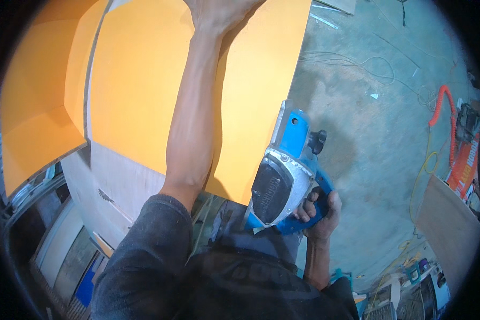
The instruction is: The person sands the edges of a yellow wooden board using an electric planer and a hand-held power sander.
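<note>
A blue and silver electric hand planer [285, 176] with a black side cover sits along the right edge of an orange-yellow panel [144, 80]. My right hand [320, 213] is wrapped round its rear handle. The planer's front end points away from me, and a black knob stands on its right side. My left arm reaches forward across the panel. At the top edge of the picture, my left hand [218, 13] is at the panel's far part, its fingers cut off from view.
Another orange-yellow panel piece [42, 106] stands at the left, beside a pale board [125, 173] with a toothed saw blade [105, 196] on it. A thin cord [357, 61] trails over the concrete floor [357, 122]. A coiled red hose [452, 117] and a brown board [448, 218] are at the right.
</note>
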`<action>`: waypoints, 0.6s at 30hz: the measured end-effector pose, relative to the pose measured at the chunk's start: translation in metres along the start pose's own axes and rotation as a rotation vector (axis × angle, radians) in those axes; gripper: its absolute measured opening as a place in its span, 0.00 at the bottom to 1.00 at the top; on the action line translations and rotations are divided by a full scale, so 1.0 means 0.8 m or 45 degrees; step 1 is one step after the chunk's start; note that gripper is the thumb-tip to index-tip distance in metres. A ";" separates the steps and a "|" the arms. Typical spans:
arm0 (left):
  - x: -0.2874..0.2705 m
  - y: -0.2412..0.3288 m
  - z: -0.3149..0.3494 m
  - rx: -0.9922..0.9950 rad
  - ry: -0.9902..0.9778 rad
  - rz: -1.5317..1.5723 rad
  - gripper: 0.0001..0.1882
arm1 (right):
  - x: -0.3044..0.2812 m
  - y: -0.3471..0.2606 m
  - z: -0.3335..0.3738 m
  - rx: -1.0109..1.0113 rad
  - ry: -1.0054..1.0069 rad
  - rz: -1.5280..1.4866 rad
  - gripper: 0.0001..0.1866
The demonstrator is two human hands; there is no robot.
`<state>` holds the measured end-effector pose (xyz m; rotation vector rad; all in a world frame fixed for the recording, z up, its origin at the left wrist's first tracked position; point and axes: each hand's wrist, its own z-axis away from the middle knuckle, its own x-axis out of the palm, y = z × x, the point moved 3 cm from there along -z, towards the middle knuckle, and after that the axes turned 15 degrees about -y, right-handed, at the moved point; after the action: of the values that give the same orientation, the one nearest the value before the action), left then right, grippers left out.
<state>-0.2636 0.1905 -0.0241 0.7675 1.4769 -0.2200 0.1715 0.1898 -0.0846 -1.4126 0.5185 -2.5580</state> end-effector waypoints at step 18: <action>0.013 -0.006 -0.025 0.058 0.014 -0.029 0.35 | 0.055 -0.108 -0.119 -0.026 0.173 0.092 0.28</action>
<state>-0.2813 0.2016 -0.0340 0.7899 1.4959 -0.2679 0.0688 0.2764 -0.0637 -1.2080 0.6066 -2.6099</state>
